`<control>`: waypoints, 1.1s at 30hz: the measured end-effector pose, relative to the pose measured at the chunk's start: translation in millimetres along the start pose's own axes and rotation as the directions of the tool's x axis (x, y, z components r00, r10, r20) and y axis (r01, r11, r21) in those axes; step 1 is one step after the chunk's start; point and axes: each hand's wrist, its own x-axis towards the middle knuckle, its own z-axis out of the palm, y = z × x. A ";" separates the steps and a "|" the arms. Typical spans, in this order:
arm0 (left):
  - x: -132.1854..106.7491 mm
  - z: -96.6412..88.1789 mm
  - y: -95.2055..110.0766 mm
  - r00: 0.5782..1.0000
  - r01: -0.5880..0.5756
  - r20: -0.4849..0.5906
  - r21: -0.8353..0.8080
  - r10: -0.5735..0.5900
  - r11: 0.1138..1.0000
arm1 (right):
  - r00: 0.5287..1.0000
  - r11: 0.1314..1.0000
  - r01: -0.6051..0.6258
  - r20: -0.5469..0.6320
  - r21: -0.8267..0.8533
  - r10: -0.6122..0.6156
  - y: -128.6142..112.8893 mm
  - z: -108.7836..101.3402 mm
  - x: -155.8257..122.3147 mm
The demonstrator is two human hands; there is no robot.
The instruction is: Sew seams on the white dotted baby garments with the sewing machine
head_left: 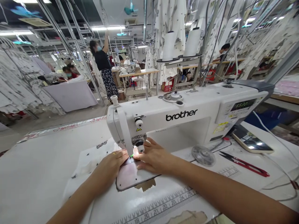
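A white sewing machine (149,115) marked "brother" stands before me, its needle area lit. My left hand (113,163) lies on white printed fabric (87,158), its outstretched fingertips close to the left side of the presser foot (131,156). On the right, my right hand (155,157) rests with fingers spread beside the foot, some of them behind the needle area. Both hands look open and pressed down rather than wrapped around anything. Cloth beneath the fingertips is mostly hidden. The metal needle plate (127,177) shows in front of the foot.
Red-handled thread snips (245,164), a clear bobbin case-like disc (203,155) and a phone (252,138) lie right of the machine. A printed ruler (161,208) runs along the front. Thread cones (169,46) stand behind. A standing person (102,60) reaches up farther away.
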 end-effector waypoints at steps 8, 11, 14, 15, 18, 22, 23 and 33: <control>-0.3 -3.3 3.0 0.998 0.050 0.043 0.036 -0.052 0.998 | 0.999 0.998 -0.010 -0.032 0.062 0.012 4.1 0.2 0.1; -0.1 -4.6 5.2 0.997 0.059 0.049 0.032 -0.061 0.998 | 1.000 0.998 -0.015 -0.027 0.062 0.017 4.0 -0.5 0.7; 0.6 -5.5 6.7 0.999 0.035 0.007 0.002 -0.035 0.999 | 1.000 0.998 -0.019 -0.011 0.058 0.020 4.5 -0.7 2.1; 0.7 -5.4 5.0 1.000 0.029 -0.009 -0.011 -0.029 1.000 | 1.000 0.998 -0.020 -0.010 0.055 0.020 4.7 -0.7 2.7; 1.1 -5.1 -13.4 0.997 0.073 -0.035 -0.039 -0.074 0.997 | 0.999 0.998 -0.027 -0.022 0.052 0.028 5.4 -0.5 4.7; 1.7 -11.6 -67.2 0.974 0.221 -0.051 -0.018 -0.221 0.975 | 0.998 0.998 -0.016 -0.059 0.063 0.019 5.7 0.4 5.8; 1.6 -14.9 -81.4 0.965 0.258 -0.052 -0.013 -0.259 0.966 | 0.997 0.998 -0.003 -0.074 0.063 0.008 5.8 1.1 5.4; -25.4 -47.4 -18.2 0.941 0.323 0.173 -0.214 -0.290 0.922 | 0.958 0.981 0.196 -0.215 0.006 -0.190 -3.6 0.5 -0.9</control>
